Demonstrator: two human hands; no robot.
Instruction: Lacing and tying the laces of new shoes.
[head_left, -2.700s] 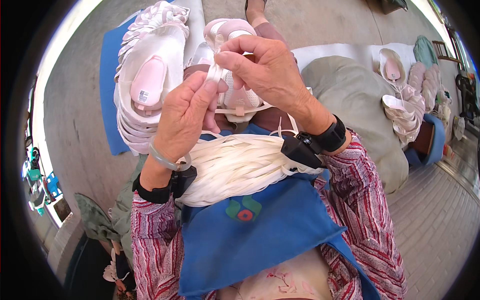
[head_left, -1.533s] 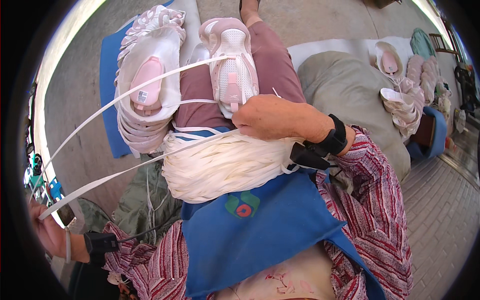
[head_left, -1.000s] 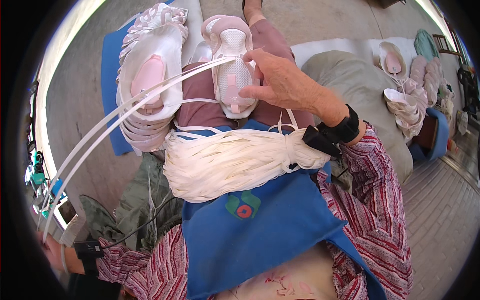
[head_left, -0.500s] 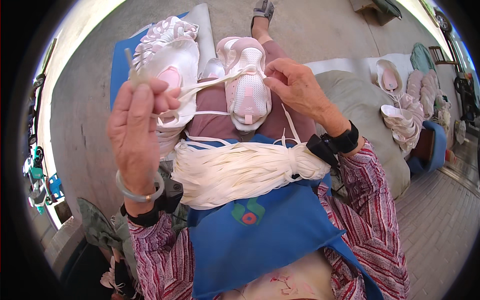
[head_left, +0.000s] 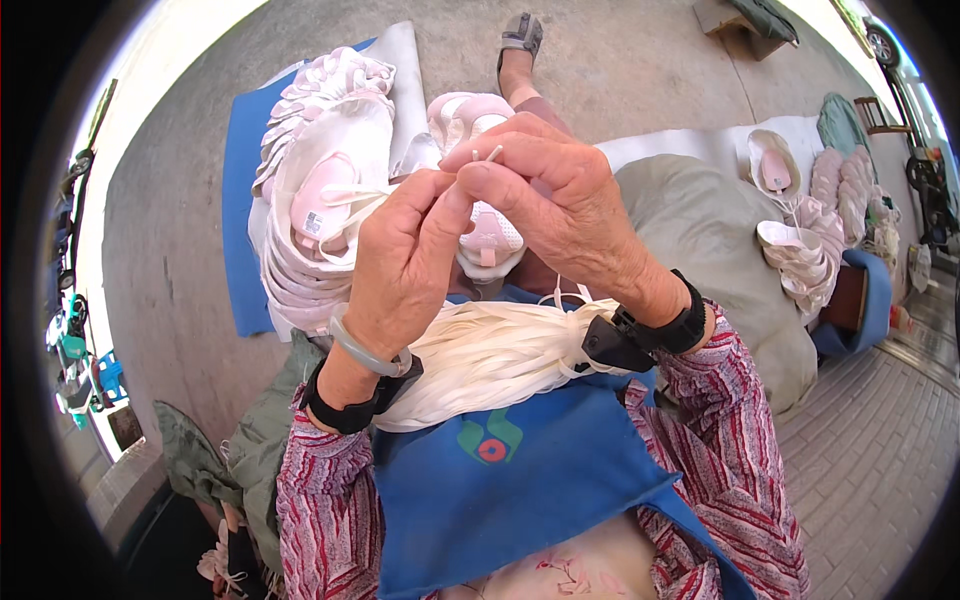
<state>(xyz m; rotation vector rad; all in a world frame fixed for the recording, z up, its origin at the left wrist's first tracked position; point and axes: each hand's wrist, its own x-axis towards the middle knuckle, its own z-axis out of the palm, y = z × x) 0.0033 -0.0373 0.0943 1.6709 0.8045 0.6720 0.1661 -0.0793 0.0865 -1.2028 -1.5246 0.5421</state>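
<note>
My left hand (head_left: 405, 265) and my right hand (head_left: 560, 205) meet above my lap, and their fingertips pinch the end of a white shoelace (head_left: 487, 157). Behind the hands a pink and white shoe upper (head_left: 480, 125) rests on my knee, mostly hidden by my fingers. A thick bundle of white laces (head_left: 490, 355) lies across my lap on a blue apron (head_left: 510, 480). Each wrist wears a black band, and the left wrist also has a pale bangle.
A tall stack of pink shoe uppers (head_left: 320, 200) lies to my left on a blue mat (head_left: 245, 200). A grey-green sack (head_left: 710, 250) sits at my right, with more shoe uppers (head_left: 800, 250) beyond it. The ground is concrete, with brick paving at the right.
My left hand pulled the lace far out to the left, then came back in. Both hands now meet at the lace end above the shoe upper.
</note>
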